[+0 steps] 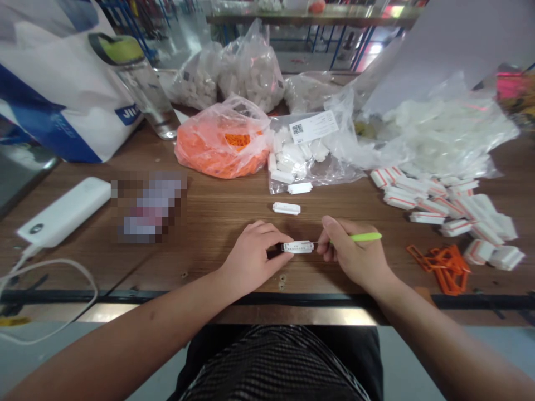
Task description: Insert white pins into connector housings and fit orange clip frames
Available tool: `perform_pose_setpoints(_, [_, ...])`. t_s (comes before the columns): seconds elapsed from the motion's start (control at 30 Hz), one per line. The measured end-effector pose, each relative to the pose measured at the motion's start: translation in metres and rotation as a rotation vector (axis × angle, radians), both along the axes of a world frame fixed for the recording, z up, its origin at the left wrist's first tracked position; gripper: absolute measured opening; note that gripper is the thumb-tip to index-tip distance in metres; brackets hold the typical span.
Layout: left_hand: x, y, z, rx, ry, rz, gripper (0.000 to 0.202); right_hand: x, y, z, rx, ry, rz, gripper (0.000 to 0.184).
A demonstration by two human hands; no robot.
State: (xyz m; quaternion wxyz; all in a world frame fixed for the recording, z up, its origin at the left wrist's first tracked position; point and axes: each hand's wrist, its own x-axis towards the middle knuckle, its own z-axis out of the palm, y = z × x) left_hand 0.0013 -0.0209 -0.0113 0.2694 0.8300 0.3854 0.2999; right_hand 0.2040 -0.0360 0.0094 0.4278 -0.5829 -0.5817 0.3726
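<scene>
Between the thumb and fingers of my left hand [254, 255] is the left end of a small white plastic piece [298, 247], held at the table's front. My right hand [353, 248] grips a thin tool with a lime-green handle [366, 237]. Its fine metal tip reaches the right end of the white piece; whether it touches is too small to tell. Just beyond, a similar white piece [286, 209] lies alone. Another white piece [300, 188] rests by the mouth of a clear bag [321, 167] of white parts.
Orange frames [449, 270] and a heap of white pieces with orange stripes [434, 203] lie at right. A bag of orange parts [221, 147] stands behind my hands. At left are a power bank [62, 214], its cable, a blurred-out item [152, 209] and a bottle [146, 92].
</scene>
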Motion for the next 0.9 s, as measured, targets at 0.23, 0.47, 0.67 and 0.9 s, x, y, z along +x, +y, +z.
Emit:
perform_pose_setpoints(0.23, [0.0001, 0.0003, 0.0009, -0.005, 0.006, 0.002, 0.014, 0.0007, -0.0037, -0.0003, 0.137, -0.121, 0.098, 0.045])
perform_pose_setpoints(0.47, [0.0001, 0.0004, 0.0016, -0.008, 0.018, -0.003, 0.015, 0.0008, -0.0034, 0.0013, 0.104, -0.036, 0.030, 0.048])
perform_pose_setpoints(0.67, [0.0005, 0.0002, 0.0010, -0.003, 0.010, -0.008, 0.013, -0.0005, -0.0014, -0.0020, 0.044, -0.020, 0.031, 0.046])
perform_pose_setpoints(0.9, [-0.0002, 0.0003, 0.0014, -0.014, 0.012, -0.008, 0.015, 0.0016, -0.0053, 0.0008, 0.075, 0.038, 0.012, 0.047])
